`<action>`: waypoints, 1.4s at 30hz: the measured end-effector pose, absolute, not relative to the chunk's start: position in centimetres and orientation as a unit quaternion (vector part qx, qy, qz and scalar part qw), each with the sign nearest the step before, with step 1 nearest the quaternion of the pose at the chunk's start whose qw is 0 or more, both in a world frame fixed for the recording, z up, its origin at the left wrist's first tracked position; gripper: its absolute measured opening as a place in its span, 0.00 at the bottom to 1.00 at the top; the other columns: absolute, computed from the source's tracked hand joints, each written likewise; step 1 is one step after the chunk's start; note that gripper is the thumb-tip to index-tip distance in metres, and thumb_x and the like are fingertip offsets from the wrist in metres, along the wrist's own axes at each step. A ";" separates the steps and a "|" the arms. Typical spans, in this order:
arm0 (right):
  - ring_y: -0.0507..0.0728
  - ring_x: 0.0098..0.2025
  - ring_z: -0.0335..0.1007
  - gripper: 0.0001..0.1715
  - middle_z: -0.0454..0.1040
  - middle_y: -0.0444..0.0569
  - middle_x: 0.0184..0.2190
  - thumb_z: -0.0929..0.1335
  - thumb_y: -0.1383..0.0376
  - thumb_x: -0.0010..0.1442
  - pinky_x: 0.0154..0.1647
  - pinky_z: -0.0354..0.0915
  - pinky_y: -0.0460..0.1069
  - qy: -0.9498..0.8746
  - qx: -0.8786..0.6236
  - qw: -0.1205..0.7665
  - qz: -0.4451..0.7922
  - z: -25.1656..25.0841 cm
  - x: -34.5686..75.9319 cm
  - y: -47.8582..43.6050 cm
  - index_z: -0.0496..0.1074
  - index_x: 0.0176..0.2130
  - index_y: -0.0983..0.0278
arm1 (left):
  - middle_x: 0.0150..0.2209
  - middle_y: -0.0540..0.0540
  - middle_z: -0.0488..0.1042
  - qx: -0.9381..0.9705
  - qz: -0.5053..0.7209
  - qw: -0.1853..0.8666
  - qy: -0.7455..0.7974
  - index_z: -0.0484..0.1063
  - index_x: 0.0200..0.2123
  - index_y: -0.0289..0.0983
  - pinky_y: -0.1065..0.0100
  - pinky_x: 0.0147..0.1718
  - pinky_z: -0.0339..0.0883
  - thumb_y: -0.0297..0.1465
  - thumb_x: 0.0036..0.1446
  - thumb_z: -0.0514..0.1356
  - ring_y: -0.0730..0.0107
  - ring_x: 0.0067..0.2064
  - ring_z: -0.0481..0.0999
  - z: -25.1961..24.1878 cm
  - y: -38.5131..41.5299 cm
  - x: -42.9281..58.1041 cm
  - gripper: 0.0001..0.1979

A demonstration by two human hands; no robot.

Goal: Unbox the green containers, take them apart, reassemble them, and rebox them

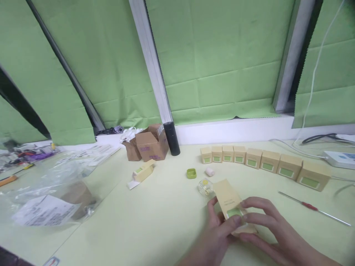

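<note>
A small tan cardboard box (226,197) with a green label is between my hands, its long flap pointing away from me. My left hand (219,231) grips it from the left, thumb across the front near the label. On the other side, my right hand (266,223) has its fingers closed on the box's right side and near end. Just beyond the box lie a clear round item with a yellow spot (205,187), a small green square tray (191,173) and a pale pink roll-like piece (210,171).
A row of several similar boxes (253,158) curves along the back right. A red-handled metal rod (310,207) lies at right. Farther left are an opened small box (144,171), a brown carton (151,145), a black cylinder (172,139) and a clear plastic bag (55,184).
</note>
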State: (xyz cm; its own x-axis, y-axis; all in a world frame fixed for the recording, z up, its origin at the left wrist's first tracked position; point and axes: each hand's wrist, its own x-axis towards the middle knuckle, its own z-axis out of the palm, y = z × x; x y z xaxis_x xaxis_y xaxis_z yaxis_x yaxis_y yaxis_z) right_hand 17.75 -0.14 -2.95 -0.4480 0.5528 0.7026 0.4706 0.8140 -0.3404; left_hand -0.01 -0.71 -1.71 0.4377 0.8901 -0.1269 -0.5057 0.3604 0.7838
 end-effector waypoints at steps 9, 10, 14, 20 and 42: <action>0.64 0.56 0.61 0.26 0.61 0.54 0.54 0.65 0.56 0.59 0.50 0.67 0.56 -0.750 -0.400 0.442 0.289 -3.5 18.4 0.7 0.56 0.55 0.54 | 0.54 0.36 0.62 0.582 0.424 0.586 0.372 0.38 0.59 0.40 0.55 0.51 0.59 0.31 0.40 0.68 0.54 0.54 0.65 -2.9 -0.3 -0.8 0.50; 0.63 0.54 0.64 0.23 0.63 0.53 0.53 0.64 0.56 0.60 0.48 0.69 0.55 -0.724 -0.415 0.459 0.305 -3.6 18.5 0.9 0.58 0.54 0.54 | 0.55 0.36 0.60 0.631 0.409 0.540 0.379 0.43 0.59 0.40 0.54 0.53 0.57 0.30 0.43 0.66 0.54 0.56 0.62 -3.0 -0.4 -0.9 0.44; 0.62 0.52 0.64 0.15 0.66 0.51 0.49 0.65 0.56 0.58 0.49 0.67 0.53 -0.681 -0.458 0.500 0.277 -4.2 18.5 1.2 0.66 0.46 0.56 | 0.60 0.39 0.52 0.740 0.409 0.384 0.370 0.53 0.56 0.41 0.52 0.59 0.47 0.29 0.56 0.54 0.57 0.62 0.50 -4.0 -0.4 -1.4 0.24; 0.62 0.53 0.63 0.07 0.66 0.52 0.48 0.63 0.60 0.60 0.47 0.68 0.53 -0.709 -0.377 0.532 0.268 -4.3 18.7 0.4 0.68 0.39 0.57 | 0.59 0.38 0.54 0.772 0.378 0.377 0.345 0.59 0.54 0.40 0.53 0.57 0.52 0.30 0.56 0.55 0.55 0.60 0.56 -3.7 -0.4 -1.4 0.21; 0.57 0.34 0.71 0.18 0.73 0.47 0.31 0.64 0.50 0.58 0.34 0.68 0.50 -0.651 -0.475 0.427 0.410 -0.6 16.4 2.5 0.70 0.35 0.61 | 0.60 0.38 0.57 0.677 0.393 0.476 0.401 0.51 0.59 0.38 0.55 0.58 0.50 0.31 0.53 0.58 0.55 0.60 0.58 -3.2 -0.8 -0.9 0.31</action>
